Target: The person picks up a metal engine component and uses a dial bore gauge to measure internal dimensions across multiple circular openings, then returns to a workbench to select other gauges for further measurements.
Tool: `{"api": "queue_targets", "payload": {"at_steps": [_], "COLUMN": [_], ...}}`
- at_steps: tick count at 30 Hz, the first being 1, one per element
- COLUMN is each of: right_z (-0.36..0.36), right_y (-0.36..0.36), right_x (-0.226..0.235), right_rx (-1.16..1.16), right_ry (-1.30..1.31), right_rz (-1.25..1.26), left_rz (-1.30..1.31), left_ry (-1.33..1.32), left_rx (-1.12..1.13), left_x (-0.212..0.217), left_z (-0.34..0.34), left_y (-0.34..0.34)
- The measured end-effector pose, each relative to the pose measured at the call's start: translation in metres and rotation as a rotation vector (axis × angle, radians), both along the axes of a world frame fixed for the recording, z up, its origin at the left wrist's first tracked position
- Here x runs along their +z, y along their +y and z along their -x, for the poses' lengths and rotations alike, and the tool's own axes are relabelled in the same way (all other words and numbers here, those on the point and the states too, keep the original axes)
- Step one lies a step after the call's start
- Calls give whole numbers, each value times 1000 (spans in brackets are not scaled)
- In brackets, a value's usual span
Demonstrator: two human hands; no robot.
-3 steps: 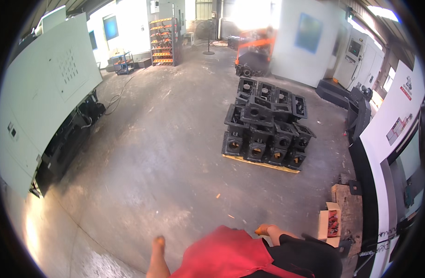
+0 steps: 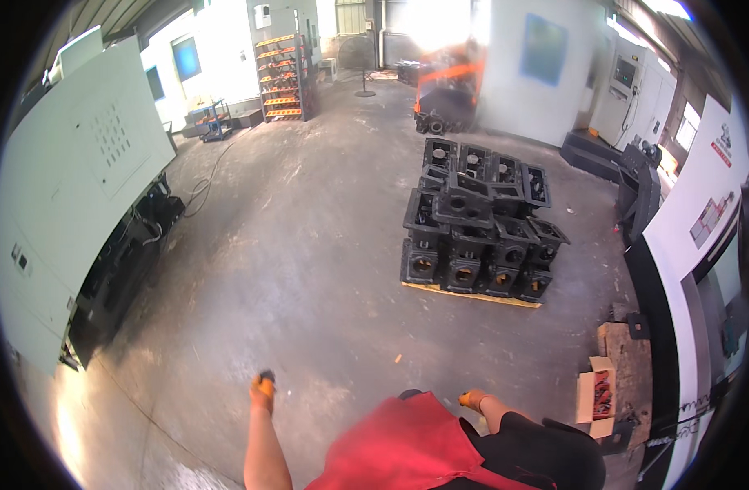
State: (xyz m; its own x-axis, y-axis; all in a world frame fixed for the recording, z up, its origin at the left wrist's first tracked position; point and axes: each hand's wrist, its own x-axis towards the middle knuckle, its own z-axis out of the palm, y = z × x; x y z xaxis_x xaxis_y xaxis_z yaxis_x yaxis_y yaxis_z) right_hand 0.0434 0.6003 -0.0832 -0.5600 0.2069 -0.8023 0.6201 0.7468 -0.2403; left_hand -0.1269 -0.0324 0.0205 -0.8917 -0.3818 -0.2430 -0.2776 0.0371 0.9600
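My left hand (image 2: 262, 392), in an orange glove, is held out over the bare floor with its fingers curled. A small dark patch shows at its fingertips; whether it is a held thing or part of the glove I cannot make out. My right hand (image 2: 474, 398), gloved in orange too, is in front of my body at the right, its fingers bent inward. What it holds, if anything, is too small to name. Ahead and to the right, black metal castings (image 2: 464, 208) are stacked in layers on a yellowish pallet (image 2: 472, 296). Neither hand touches them.
A large pale machine cabinet (image 2: 105, 171) stands at left, a white machine (image 2: 701, 220) at right. An open cardboard box (image 2: 586, 396) of red parts lies on a wooden board (image 2: 623, 359). Farther off are a tool rack (image 2: 282, 77), a blue cart (image 2: 215, 121) and an orange frame (image 2: 449, 73).
My left hand has swung forward and slightly left. My right hand has shifted slightly right and up. The pallet and castings appear slightly farther right and lower in view.
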Motion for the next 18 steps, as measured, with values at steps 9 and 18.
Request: {"api": "queue_targets", "payload": {"at_steps": [9,18], "right_z": [308,753], "right_y": [-14,-45], "right_x": [-115,37], "right_rx": [238,90], "right_ry": [100,359], "right_rz": [85,161], "left_rz": [1183,431], "left_ry": [-496,-884], "left_rx": [-753,-511], "left_x": [-78,-94], "left_z": [240,493], "left_y": [-57,63]}}
